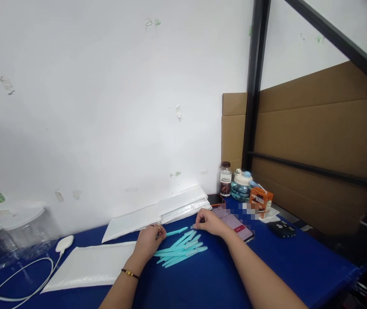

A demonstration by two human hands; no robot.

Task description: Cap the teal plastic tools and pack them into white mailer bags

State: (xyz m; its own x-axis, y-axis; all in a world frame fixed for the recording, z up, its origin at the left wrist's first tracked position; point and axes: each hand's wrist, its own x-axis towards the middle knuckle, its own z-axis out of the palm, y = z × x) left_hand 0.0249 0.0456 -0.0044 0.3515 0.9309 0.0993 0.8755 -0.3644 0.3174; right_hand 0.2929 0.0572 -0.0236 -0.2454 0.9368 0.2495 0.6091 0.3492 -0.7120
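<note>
My left hand point(148, 243) is closed on the handle end of a turquoise eyebrow razor point(176, 232), which points right toward my other hand. The fingers of my right hand point(209, 221) are pinched on a small translucent cap point(192, 226), just beyond the razor's tip. Below and between both hands lies a loose pile of similar turquoise eyebrow razors point(183, 249), mostly side by side and overlapping, with pale translucent ends to the right. A white padded envelope point(89, 266) lies flat beside my left wrist.
More white padded envelopes point(183, 202) are stacked along the wall. A phone point(239, 229) lies beyond my right hand, near a brown-capped bottle point(225, 180), a blue water bottle point(241, 189) and an orange carton point(261, 201). Left are a white charger point(64, 244) and clear tubs point(28, 234).
</note>
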